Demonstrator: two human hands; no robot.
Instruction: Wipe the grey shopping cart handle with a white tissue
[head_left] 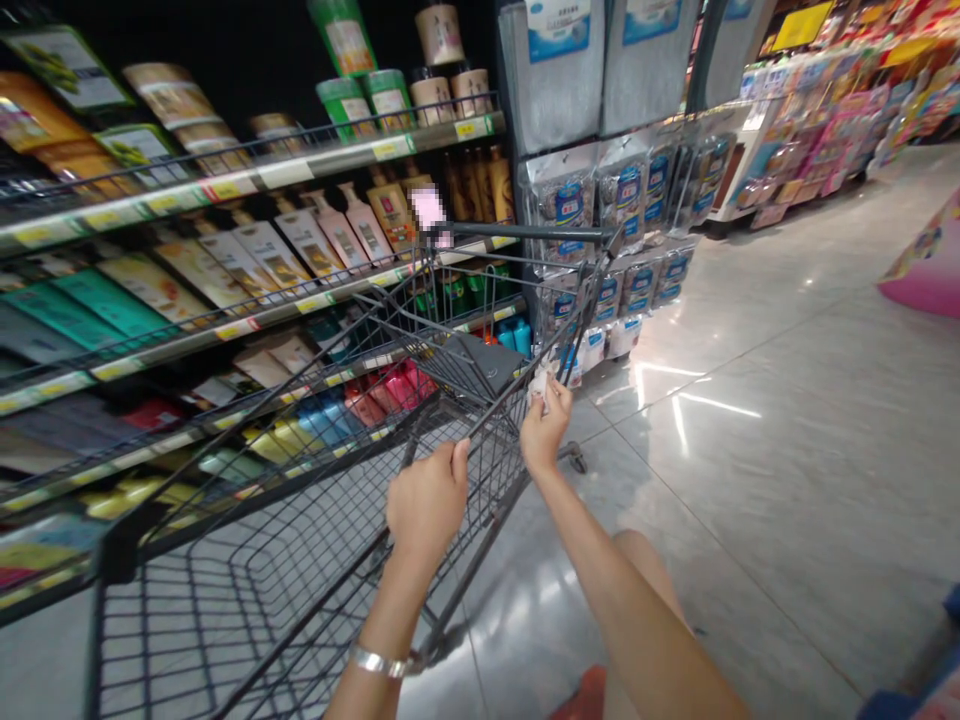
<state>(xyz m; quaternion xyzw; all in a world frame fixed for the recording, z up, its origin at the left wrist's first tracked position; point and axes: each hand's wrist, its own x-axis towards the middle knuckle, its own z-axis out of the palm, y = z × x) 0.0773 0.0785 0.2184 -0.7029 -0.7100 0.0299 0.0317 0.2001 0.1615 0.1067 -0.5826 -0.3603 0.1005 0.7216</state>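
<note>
A dark wire shopping cart (300, 560) stretches from the lower left to the centre. My left hand (429, 502), with a silver bracelet at its wrist, is wrapped round the cart's near top rim. Farther along the same side, my right hand (546, 425) pinches a small crumpled whitish piece (541, 385) close to the rim. A grey child-seat flap (486, 362) lies near the handle bar (536, 233) at the cart's far end. A pink blurred item (428, 208) shows by the left end of that bar.
Shelves (285, 172) of bottles and tubs run along the left, close beside the cart. Hanging packs (568, 205) cover the shelf end. Glossy tiled floor (750, 450) spreads to the right, with a pink display base (926, 270) and stocked racks (817, 140) beyond.
</note>
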